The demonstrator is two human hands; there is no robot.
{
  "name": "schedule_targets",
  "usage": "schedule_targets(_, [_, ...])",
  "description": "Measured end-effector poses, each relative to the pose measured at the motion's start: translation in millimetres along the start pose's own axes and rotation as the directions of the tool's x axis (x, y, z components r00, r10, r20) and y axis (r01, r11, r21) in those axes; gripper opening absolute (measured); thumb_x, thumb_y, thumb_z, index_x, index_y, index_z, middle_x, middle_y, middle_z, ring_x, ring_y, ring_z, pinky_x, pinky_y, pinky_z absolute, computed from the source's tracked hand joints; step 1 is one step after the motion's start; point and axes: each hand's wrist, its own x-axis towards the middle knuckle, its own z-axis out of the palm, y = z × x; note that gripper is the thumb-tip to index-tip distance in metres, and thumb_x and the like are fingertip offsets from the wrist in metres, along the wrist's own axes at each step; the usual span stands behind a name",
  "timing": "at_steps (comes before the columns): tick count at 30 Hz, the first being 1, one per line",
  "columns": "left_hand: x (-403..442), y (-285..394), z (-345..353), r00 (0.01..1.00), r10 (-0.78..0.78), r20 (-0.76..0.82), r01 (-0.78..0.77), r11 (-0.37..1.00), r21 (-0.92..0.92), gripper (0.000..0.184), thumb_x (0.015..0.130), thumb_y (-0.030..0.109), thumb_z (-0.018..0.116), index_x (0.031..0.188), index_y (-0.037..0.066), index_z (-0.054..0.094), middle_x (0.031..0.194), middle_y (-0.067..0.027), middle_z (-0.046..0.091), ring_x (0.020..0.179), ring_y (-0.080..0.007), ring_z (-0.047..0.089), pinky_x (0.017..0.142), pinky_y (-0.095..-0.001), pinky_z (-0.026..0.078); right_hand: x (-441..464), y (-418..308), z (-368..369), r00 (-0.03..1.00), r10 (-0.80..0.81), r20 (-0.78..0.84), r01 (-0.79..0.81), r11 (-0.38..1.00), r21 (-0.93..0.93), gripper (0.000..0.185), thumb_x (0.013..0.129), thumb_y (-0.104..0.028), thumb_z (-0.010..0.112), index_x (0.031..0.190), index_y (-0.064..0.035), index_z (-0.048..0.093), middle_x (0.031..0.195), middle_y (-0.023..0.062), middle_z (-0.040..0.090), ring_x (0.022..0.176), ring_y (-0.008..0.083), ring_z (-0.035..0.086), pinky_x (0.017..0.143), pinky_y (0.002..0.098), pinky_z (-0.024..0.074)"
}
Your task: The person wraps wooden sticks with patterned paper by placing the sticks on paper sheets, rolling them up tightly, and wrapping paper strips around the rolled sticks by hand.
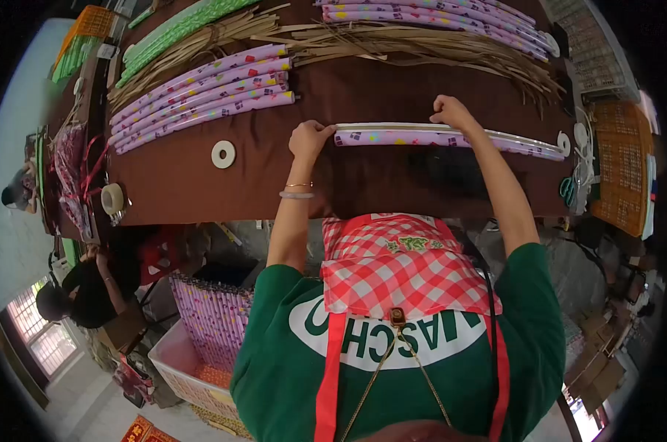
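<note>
A purple patterned wrapping-paper roll [400, 138] lies crosswise on the brown-covered table. Along its upper edge runs a pale, shiny strip [392, 127]. At the left tip, my left hand [311, 140] is closed, thumb and finger pinching the strip's end. My right hand [451, 113] hovers just above the strip, right of its middle, with fingers curled together; whether something small is in them cannot be made out. The right forearm crosses over the paper roll. Near its right end stands a white tape roll [563, 144].
More purple rolls [201, 96] lie at left, with brown strips [414, 44] and green rolls [186, 33] behind. A white ring [223, 155], a tape roll [112, 199] and scissors [567, 190] rest on the table. Another person [90, 287] sits at left beyond a bin [193, 390] of rolls.
</note>
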Motion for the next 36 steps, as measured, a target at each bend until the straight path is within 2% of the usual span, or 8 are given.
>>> schedule_targets(2, [3.1, -6.9, -0.7, 1.000, 0.012, 0.010, -0.011, 0.999, -0.053, 0.039, 0.065, 0.046, 0.067, 0.076, 0.009, 0.068, 0.074, -0.0118, 0.065, 0.074, -0.0285, 0.063, 0.065, -0.0380, 0.049, -13.4, 34.5, -16.8, 0.989, -0.078, -0.126, 0.103, 0.973, 0.208, 0.022, 0.068, -0.011, 0.070, 0.073, -0.0047, 0.050, 0.061, -0.0001, 0.043, 0.057, 0.0100, 0.042, 0.052, 0.0266, 0.0372])
schedule_targets(5, [12.5, -26.8, 1.9, 0.996, 0.070, 0.055, -0.061, 0.988, -0.145, 0.033, 0.072, 0.039, 0.065, 0.079, 0.007, 0.067, 0.076, -0.0137, 0.064, 0.074, -0.0299, 0.062, 0.066, -0.0381, 0.049, -70.8, 48.1, -45.4, 0.969, -0.016, -0.245, 0.061, 0.982, 0.177, 0.022, 0.074, -0.015, 0.068, 0.073, -0.0040, 0.049, 0.062, -0.0010, 0.042, 0.058, 0.0087, 0.041, 0.053, 0.0243, 0.0357])
schedule_targets(7, [3.7, -25.1, 0.9, 0.988, 0.100, -0.120, -0.122, 0.974, -0.193, 0.027, 0.076, 0.033, 0.062, 0.081, 0.007, 0.067, 0.076, -0.0136, 0.064, 0.074, -0.0304, 0.062, 0.066, -0.0392, 0.048, -100.4, 65.8, -51.2, 0.943, 0.023, -0.331, 0.049, 0.977, 0.207, 0.022, 0.075, -0.016, 0.067, 0.073, -0.0042, 0.049, 0.062, -0.0010, 0.041, 0.058, 0.0088, 0.040, 0.054, 0.0240, 0.0356])
schedule_targets(11, [-24.2, 16.4, 0.2, 0.876, 0.303, -0.377, -0.344, 0.938, -0.045, 0.015, 0.079, 0.016, 0.058, 0.089, 0.006, 0.063, 0.088, -0.0129, 0.062, 0.083, -0.0293, 0.059, 0.070, -0.0387, 0.046, -127.2, 99.5, -29.9, 0.890, 0.034, -0.455, 0.064, 0.978, 0.197, 0.022, 0.078, -0.021, 0.064, 0.081, -0.0024, 0.054, 0.075, 0.0077, 0.055, 0.070, 0.0201, 0.055, 0.067, 0.0313, 0.0445])
schedule_targets(15, [-36.1, 52.7, 27.7, 0.764, 0.618, -0.186, -0.640, 0.761, -0.101, 0.018, 0.076, 0.008, 0.058, 0.094, 0.003, 0.061, 0.098, -0.0134, 0.060, 0.092, -0.0304, 0.056, 0.078, -0.0372, 0.045, -116.5, 60.9, 8.0, 0.806, -0.168, -0.567, 0.231, 0.972, 0.041, 0.024, 0.084, -0.023, 0.056, 0.097, -0.0026, 0.058, 0.092, 0.0134, 0.060, 0.083, 0.0319, 0.058, 0.072, 0.0382, 0.0462])
schedule_targets(19, [-31.0, 67.6, 40.6, 0.700, 0.708, -0.092, -0.714, 0.690, -0.118, 0.023, 0.073, 0.007, 0.059, 0.096, 0.002, 0.060, 0.101, -0.0140, 0.059, 0.096, -0.0312, 0.054, 0.081, -0.0377, 0.045, -77.3, 14.7, 35.5, 0.786, -0.394, -0.477, 0.387, 0.915, -0.117, 0.027, 0.088, -0.023, 0.048, 0.101, -0.0029, 0.059, 0.105, 0.0109, 0.059, 0.092, 0.0309, 0.055, 0.082, 0.0413, 0.0410])
schedule_targets(25, [-15.3, 36.8, 28.3, 0.693, 0.706, 0.148, -0.719, 0.693, 0.058, 0.031, 0.069, 0.005, 0.060, 0.100, 0.003, 0.059, 0.105, -0.0131, 0.057, 0.095, -0.0323, 0.054, 0.083, -0.0379, 0.044, -55.7, -14.7, 64.0, 0.878, -0.383, -0.286, 0.342, 0.921, -0.184, 0.026, 0.089, -0.030, 0.045, 0.089, -0.0073, 0.058, 0.089, 0.0099, 0.059, 0.090, 0.0277, 0.055, 0.084, 0.0400, 0.0393])
schedule_targets(36, [-44.5, 13.6, -5.8, 0.757, 0.625, 0.193, -0.652, 0.743, 0.150, 0.038, 0.069, 0.008, 0.065, 0.106, 0.009, 0.057, 0.109, -0.0066, 0.058, 0.095, -0.0287, 0.056, 0.078, -0.0361, 0.046, -102.4, 33.6, 39.1, 0.895, -0.393, -0.209, 0.377, 0.919, -0.116, 0.028, 0.089, -0.029, 0.046, 0.101, -0.0075, 0.059, 0.103, 0.0064, 0.060, 0.101, 0.0227, 0.053, 0.097, 0.0400, 0.0327])
